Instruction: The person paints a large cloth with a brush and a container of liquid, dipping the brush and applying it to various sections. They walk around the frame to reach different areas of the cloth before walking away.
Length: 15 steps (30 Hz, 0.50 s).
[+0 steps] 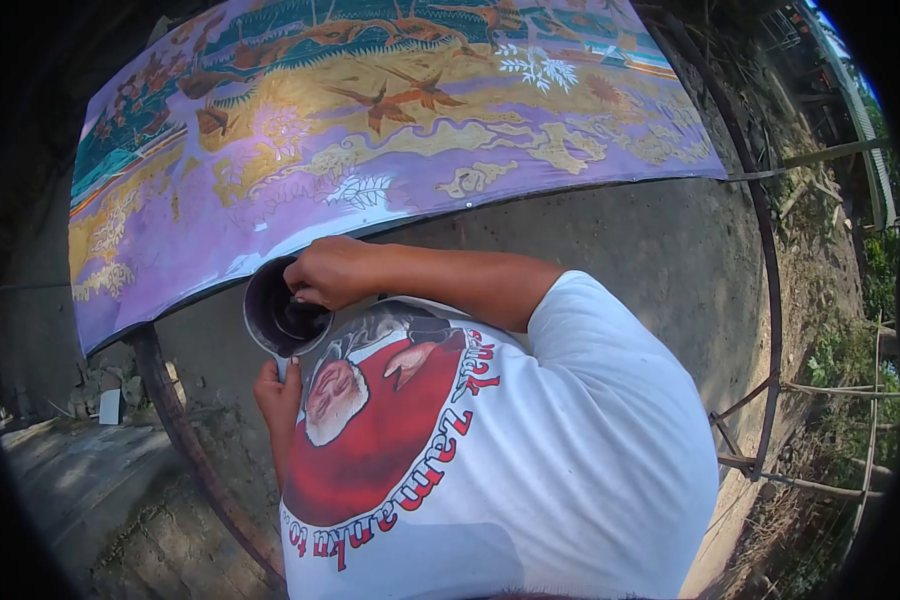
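Cloth painted in purple and gold (390, 130) was stretched on a curved metal frame (185, 430) and filled the upper view. Below it, close against my white shirt (590, 440), the dark cup (270, 310) sat in my left hand (275, 400), which was wrapped around it from beneath. My right hand (332, 270) rested at the cup's mouth, fingertips bunched together and dipped inside; whether they pinched a brush I could not tell. I judged the step to be loading colour. A move toward the cloth would need a slow, level carry, so nothing drips.
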{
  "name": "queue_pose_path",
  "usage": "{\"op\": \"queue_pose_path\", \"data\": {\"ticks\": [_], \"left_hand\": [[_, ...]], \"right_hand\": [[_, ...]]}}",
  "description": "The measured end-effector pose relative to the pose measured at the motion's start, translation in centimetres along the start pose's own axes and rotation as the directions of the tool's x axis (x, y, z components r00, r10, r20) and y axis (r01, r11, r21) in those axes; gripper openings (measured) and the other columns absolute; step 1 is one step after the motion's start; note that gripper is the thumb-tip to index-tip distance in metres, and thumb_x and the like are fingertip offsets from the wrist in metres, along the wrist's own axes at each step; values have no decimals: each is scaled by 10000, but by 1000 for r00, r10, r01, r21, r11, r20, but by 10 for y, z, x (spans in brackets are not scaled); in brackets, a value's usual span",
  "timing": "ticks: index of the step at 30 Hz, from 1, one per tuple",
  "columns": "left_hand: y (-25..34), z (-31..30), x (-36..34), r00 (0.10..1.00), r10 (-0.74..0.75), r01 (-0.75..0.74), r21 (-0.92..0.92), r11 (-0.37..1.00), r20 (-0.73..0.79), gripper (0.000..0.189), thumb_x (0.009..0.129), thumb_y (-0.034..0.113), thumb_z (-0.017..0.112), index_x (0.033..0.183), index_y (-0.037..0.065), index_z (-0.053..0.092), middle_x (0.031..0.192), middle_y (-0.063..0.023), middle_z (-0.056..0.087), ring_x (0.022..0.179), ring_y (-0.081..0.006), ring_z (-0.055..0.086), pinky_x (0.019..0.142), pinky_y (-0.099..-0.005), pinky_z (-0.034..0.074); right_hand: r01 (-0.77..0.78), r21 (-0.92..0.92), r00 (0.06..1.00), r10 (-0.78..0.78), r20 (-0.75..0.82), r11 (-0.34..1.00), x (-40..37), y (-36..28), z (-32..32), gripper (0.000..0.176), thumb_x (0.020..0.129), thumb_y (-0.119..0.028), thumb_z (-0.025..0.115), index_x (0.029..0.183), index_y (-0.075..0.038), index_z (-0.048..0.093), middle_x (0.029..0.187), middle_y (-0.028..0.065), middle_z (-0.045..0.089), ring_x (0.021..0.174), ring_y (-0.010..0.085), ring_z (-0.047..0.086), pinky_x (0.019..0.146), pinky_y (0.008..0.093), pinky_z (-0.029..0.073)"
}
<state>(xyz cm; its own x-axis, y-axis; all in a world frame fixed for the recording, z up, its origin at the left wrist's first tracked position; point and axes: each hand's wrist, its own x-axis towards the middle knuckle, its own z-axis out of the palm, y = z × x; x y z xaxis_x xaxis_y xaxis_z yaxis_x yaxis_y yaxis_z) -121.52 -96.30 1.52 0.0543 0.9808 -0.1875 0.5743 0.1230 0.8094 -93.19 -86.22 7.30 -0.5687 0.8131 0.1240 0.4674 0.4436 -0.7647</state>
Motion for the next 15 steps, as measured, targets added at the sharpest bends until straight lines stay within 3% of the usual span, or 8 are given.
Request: {"op": "queue_pose_path", "data": {"ticks": [2,4,5,6,7,9,13,15], "left_hand": [[-6,6,4,1000,9,-9,32,999,-15,415,943,226,735,692,56,451,612,29,420,618,-59,361,511,-301,310],[-6,6,-1,999,-9,12,67,998,-53,405,943,224,730,691,57,462,602,29,428,608,-57,365,509,-303,313],[4,10,-6,997,-44,46,18,999,-66,401,944,223,728,688,59,466,600,26,442,603,-57,373,508,-304,315],[9,11,-9,994,-75,73,-33,997,-77,398,944,221,725,685,61,470,597,23,456,597,-57,381,507,-306,317],[2,11,-11,990,-101,98,-36,995,-103,398,944,221,725,685,61,470,597,23,456,597,-57,381,507,-306,317],[-12,15,-16,988,-119,113,-60,992,-103,393,942,221,727,684,63,475,600,19,473,587,-63,396,507,-304,324],[-8,16,-28,970,-190,176,-102,979,-148,419,939,228,731,671,66,452,601,20,479,581,-69,397,507,-308,328],[-12,15,-32,959,-237,226,-82,971,-156,415,939,232,733,675,56,464,609,10,491,585,-79,405,511,-316,339]], "right_hand": [[-24,-45,995,28,91,999,-1,9,23,153,869,-196,702,907,-48,711,809,196,702,808,411,675,723,474,525],[-75,149,997,72,27,986,-7,28,24,214,850,-195,692,971,-26,741,832,204,713,808,368,711,756,441,542],[-227,312,974,213,80,922,-14,24,9,229,885,-190,683,1005,-3,736,784,180,716,721,270,725,678,390,557],[-400,564,912,374,169,722,-21,28,2,227,955,-200,648,1030,-3,731,751,123,705,658,170,698,599,326,553],[-423,664,892,410,188,616,-30,34,-9,241,1012,-218,607,1087,-17,716,784,81,688,678,127,682,588,282,564],[-398,787,852,508,127,471,-48,50,-27,251,1024,-226,600,1133,-23,699,821,79,681,672,141,674,593,287,579],[-364,824,715,697,-52,434,-83,105,-61,247,1022,-213,597,1118,-7,692,809,91,668,652,150,662,561,293,572],[-419,737,610,766,-204,530,-97,138,-73,256,1042,-223,581,1152,-15,683,777,77,658,619,133,646,547,279,576]]}}
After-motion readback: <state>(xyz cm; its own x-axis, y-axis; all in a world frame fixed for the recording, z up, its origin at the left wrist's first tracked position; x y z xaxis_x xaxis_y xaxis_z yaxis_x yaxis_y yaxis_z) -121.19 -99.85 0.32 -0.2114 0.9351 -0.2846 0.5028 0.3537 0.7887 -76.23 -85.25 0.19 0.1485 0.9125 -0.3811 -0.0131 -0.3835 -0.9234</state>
